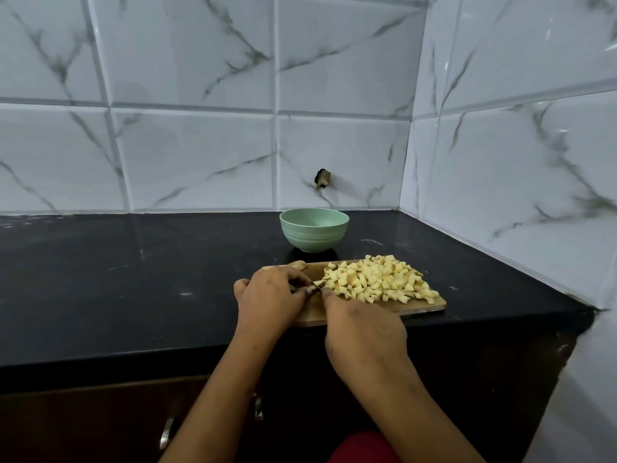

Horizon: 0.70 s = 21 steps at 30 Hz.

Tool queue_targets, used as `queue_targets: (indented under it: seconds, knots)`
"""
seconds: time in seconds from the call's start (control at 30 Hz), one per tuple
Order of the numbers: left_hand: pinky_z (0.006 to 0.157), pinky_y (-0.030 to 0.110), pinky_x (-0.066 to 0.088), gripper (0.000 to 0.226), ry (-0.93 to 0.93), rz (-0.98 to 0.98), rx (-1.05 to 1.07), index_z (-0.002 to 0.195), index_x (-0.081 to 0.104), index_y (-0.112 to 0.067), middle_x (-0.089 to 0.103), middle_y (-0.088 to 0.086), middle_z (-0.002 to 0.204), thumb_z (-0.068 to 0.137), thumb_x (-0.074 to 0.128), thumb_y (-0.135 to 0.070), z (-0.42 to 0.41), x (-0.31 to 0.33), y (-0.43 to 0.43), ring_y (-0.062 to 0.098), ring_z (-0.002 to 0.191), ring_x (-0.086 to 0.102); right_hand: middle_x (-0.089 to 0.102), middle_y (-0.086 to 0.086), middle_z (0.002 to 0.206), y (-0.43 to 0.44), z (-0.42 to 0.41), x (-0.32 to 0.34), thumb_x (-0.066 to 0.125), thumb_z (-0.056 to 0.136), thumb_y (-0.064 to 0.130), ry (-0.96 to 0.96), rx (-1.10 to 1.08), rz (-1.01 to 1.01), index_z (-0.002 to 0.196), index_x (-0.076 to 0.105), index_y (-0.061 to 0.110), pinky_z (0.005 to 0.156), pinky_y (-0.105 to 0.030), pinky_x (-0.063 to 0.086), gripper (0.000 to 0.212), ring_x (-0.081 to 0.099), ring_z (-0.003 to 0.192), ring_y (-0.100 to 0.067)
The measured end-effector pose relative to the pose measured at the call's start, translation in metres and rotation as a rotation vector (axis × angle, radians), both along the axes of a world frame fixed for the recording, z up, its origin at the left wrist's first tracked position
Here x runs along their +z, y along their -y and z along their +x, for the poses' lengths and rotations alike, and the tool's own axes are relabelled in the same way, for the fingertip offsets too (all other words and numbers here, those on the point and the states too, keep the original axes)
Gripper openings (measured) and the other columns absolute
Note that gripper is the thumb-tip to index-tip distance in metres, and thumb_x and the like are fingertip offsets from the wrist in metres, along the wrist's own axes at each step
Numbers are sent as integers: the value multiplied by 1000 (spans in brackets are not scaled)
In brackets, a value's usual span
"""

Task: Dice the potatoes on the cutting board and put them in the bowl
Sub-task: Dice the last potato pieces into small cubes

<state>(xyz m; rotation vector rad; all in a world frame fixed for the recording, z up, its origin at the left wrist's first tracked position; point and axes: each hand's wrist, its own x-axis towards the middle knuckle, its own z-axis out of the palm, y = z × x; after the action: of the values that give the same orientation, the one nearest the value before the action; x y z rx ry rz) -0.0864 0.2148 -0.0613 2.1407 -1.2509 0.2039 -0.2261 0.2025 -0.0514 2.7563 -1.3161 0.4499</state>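
Pinching last bit (319, 282) with left hand (270, 295), gripping knife (314, 284) in right hand (364, 332). Could nick left hand, so close; could push dice (377, 279) off board (417, 307) at 3 o'clock.

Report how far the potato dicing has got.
Done: a big heap of diced potato covers the cutting board. In hand: the left hand pinches a small potato piece against the knife, held by the right hand. Left: the green bowl shows no potato yet, so the whole transfer remains.
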Motion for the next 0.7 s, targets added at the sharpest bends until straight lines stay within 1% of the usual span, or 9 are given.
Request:
queue_targets:
  seconds: [0.1,0.2,0.27,0.37,0.47,0.63,0.7]
  knots:
    - [83,31,22,14,-4,-9,5,96,68,-44,64,-20,105,88,58,-48,0,-1,0,7,114,47,62,-1,107,5,2,3,41,97,9,8,11,-6,150,23,29,64,-31,41,60,56,84,-18]
    - [83,31,22,15,-12,-15,15,98,68,-45,64,-19,104,87,59,-49,0,-2,-1,9,114,47,60,2,99,8,-5,3,40,98,12,87,7,-11,150,22,35,59,-29,40,60,50,75,-15]
    - [82,31,22,17,-21,-22,36,100,68,-44,64,-18,105,85,60,-50,0,-2,-3,11,113,47,59,3,97,4,-9,0,38,99,17,148,19,-24,151,20,37,56,-28,37,58,47,72,-12]
    - [82,31,22,19,-45,-25,53,100,69,-43,63,-16,108,85,61,-50,0,-2,-3,12,112,48,62,3,106,-2,-11,-3,37,100,20,174,57,-26,150,21,36,55,-27,35,55,50,78,-13]
    - [82,32,25,16,-83,-7,37,99,70,-43,62,-16,109,87,60,-47,0,-1,-3,13,113,48,62,2,111,-3,-10,-2,37,99,20,152,60,-9,150,21,36,61,-28,37,55,57,88,-15]
    - [82,33,26,12,-115,8,39,94,70,-41,60,-17,105,87,61,-46,0,2,-4,13,112,48,62,0,111,0,0,4,43,97,16,63,60,7,148,27,32,65,-30,41,56,60,94,-18]
    - [81,33,26,13,-122,-7,56,91,71,-40,60,-18,101,86,62,-47,-2,1,-5,12,108,50,62,-1,108,2,4,5,43,96,14,46,54,0,148,29,31,64,-31,42,56,60,92,-20]
